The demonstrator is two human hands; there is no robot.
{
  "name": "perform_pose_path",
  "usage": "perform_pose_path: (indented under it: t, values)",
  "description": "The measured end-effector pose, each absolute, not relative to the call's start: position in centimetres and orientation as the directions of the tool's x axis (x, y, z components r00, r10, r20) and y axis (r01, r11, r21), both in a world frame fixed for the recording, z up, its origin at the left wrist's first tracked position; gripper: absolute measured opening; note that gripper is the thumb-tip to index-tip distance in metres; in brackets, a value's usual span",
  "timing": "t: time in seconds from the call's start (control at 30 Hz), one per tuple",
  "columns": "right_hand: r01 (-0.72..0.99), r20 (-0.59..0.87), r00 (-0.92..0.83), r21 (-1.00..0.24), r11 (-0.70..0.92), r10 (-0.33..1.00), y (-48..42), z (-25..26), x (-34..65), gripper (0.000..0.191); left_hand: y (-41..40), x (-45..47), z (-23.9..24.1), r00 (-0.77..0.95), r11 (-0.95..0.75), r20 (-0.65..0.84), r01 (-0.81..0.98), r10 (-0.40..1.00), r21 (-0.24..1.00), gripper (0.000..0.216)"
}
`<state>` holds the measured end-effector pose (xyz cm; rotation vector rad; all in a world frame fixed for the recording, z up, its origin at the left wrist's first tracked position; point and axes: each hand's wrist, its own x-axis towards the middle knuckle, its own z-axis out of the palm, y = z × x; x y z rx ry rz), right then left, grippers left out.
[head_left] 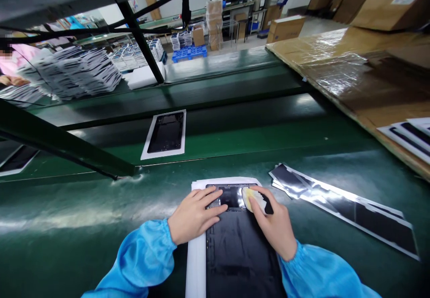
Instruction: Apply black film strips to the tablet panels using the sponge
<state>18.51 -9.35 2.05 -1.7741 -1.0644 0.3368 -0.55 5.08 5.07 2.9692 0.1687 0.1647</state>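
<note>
A flat black panel (242, 253) with a glossy strip near its far end lies on white sheets (195, 266) in front of me. My left hand (198, 213) rests on the panel's upper left part, its fingers stretched out and spread. In my right hand (273, 224) is a rounded white and yellow pad (252, 199) with a dark part beside it. The pad touches the right end of the glossy strip. My fingers hide some of the pad, so its exact kind is unclear.
Black strips with white edges (352, 213) lie on the green bench (161, 199) to the right. Beyond is another black panel (167, 132) on a white sheet. A green post (67, 141) slants at left; cardboard (336, 74) covers the right side. Sheet stacks (74, 72) stand behind, near another person's hand (15, 81).
</note>
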Motion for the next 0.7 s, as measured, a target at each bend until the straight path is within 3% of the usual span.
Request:
perform_pose_path:
  t: [0.17,0.37,0.57,0.7]
  values:
    - [0.619,0.251,0.532,-0.767,-0.170,0.809,-8.6,2.7,17.5,0.030,5.8,-1.5,4.6,0.989,-0.975,0.129,0.045,0.074,0.217,0.030]
    - [0.707,0.270,0.371,-0.702,-0.081,0.889,-6.5,2.9,15.8,0.029,6.0,-1.6,3.6,0.985,-0.978,0.160,0.034,0.068,0.208,0.033]
    - [0.776,0.370,0.503,-0.591,-0.220,0.781,-8.4,2.8,18.6,0.031,6.0,-1.5,3.4,0.981,-0.972,0.179,0.038,0.081,0.232,0.032]
    - [0.787,0.364,0.444,-0.596,-0.162,0.819,-8.9,2.7,18.3,0.031,6.0,-1.5,3.5,0.979,-0.969,0.181,0.046,0.092,0.242,0.032]
